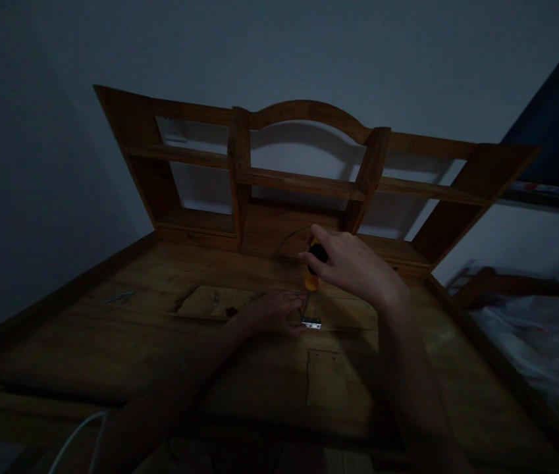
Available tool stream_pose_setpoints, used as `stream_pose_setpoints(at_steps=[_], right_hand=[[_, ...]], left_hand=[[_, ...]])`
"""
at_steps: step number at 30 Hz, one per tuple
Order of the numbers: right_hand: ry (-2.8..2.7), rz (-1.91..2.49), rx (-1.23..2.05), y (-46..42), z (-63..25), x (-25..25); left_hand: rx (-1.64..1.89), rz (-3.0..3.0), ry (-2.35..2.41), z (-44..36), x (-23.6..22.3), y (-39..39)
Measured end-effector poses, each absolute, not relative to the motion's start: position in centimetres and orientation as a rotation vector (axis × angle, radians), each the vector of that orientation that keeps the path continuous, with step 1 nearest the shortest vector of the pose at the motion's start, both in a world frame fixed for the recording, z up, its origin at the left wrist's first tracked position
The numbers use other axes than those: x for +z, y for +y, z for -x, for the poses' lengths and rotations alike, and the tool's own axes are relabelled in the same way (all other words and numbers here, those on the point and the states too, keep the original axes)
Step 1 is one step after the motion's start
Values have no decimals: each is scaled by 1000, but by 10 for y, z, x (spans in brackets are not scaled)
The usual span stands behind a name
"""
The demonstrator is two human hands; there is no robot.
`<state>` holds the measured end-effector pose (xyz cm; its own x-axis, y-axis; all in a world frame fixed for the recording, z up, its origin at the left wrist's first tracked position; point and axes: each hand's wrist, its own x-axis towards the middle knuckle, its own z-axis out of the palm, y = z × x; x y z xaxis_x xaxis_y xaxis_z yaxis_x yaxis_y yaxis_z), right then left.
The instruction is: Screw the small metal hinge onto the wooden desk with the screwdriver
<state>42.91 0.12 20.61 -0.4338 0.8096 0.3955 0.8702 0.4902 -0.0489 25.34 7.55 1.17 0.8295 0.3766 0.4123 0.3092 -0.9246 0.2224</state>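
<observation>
My right hand point(346, 260) is wrapped round the black and yellow handle of a screwdriver point(311, 282), held nearly upright. Its thin shaft runs down to a small shiny metal hinge point(312, 323) on the wooden desktop. My left hand point(276, 313) lies low at the left end of the hinge, thumb and fingers pinched about it and close to the shaft. Under the hinge is a flat wooden board point(343, 315). A smaller wooden piece point(327, 378) with small dark holes lies nearer to me. Dim light hides fine detail.
Left of my hands lies another wooden board point(214, 303). Thin metal items point(119, 297) are farther left on the desktop point(151, 342). A wooden shelf unit point(303, 187) stands along the back. A white cable point(79, 431) hangs at the front left, and plastic-wrapped stuff point(536, 342) sits at the right.
</observation>
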Motion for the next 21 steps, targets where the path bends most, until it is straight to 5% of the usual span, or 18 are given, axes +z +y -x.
stream_pose_setpoints(at_steps=[21], right_hand=[[-2400,1337,45,-1,-434,207]], left_hand=[[746,-2885,547,-253,4,79]])
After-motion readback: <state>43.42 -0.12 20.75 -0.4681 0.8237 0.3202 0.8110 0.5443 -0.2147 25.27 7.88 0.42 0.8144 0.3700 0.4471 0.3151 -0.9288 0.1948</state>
